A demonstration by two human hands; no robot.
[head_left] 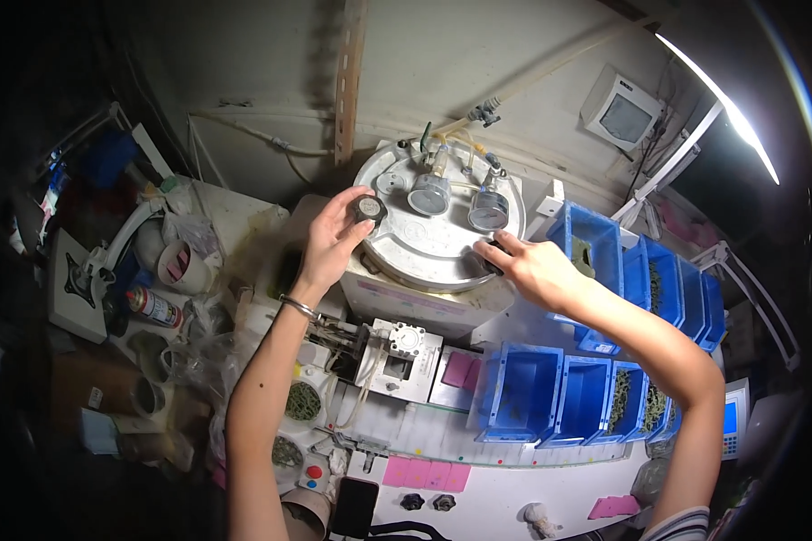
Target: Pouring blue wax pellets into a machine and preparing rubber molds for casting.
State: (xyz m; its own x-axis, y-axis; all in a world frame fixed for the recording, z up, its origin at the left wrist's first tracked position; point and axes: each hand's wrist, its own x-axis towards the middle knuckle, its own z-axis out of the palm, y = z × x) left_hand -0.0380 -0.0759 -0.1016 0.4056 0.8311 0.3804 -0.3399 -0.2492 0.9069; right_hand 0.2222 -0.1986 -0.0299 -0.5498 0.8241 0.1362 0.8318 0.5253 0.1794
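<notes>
A round silver metal lid (406,248) sits on a pale box-shaped machine (424,307). My left hand (327,243) has its thumb and fingers around a black knob (369,208) at the lid's left edge. At the front right edge, my right hand (543,272) is closed on a second dark knob (489,256), mostly hidden by the fingers. Two pressure gauges, a left one (429,195) and a right one (488,211), stand on the lid between my hands, with valves and hoses behind them.
Blue bins (521,392), some holding small green pieces, stand to the right. Two loose black knobs (412,502), pink sheets (427,473) and a phone (355,508) lie on the white bench. A control box with a red button (313,472) and a spray can (154,307) are at left.
</notes>
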